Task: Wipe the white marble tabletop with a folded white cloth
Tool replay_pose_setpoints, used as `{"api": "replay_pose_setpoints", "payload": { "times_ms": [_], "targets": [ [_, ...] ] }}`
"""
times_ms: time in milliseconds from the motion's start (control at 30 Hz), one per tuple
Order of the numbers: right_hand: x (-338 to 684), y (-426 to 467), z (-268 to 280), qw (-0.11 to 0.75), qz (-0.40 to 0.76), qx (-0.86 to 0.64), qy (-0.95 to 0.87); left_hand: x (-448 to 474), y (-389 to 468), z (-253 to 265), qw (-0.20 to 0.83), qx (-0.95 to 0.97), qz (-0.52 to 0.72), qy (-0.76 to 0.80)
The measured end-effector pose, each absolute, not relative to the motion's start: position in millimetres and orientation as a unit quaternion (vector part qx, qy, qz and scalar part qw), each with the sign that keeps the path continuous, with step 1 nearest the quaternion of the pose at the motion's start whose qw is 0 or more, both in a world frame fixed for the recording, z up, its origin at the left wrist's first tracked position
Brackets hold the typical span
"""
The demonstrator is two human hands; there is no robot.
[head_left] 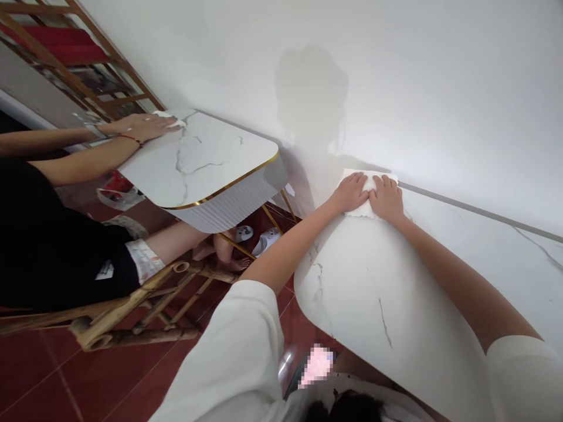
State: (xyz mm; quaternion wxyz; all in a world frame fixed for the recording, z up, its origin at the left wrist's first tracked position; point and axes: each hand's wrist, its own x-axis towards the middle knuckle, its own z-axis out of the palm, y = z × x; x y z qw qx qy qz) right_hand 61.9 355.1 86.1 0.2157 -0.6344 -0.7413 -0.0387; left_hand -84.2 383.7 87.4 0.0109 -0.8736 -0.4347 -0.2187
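Observation:
Both my hands lie flat on a white paper towel (364, 211) at the far end of a white marble-patterned table (360, 275), close to the wall. My left hand (352, 191) presses on the left part of the towel with its fingers stretched out. Beside it, my right hand (387, 198) rests on the right part, fingers also extended. The thumbs nearly meet in the middle. The towel has a scalloped edge and looks folded, spread flat under the palms.
At left, a seated person (57, 234) in black rests their hands (145, 125) on another white towel (178, 123) on a gold-edged table (211, 158). A bamboo chair (162, 305) and white slippers (266, 239) are below. A wooden rack (88, 70) stands behind.

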Motion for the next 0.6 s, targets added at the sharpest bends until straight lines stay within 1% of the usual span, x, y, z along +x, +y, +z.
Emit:
{"api": "replay_pose_setpoints", "payload": {
  "times_ms": [267, 600],
  "targets": [
    [60.9, 356.6, 87.7, 0.203, -0.051, -0.641, -0.739, -82.3, 384.4, 87.9, 0.021, -0.873, -0.197, -0.445],
    [55.1, 318.6, 91.8, 0.199, -0.053, -0.61, -0.765, -94.4, 341.5, 82.3, 0.015, -0.861, -0.189, -0.471]
  ]
}}
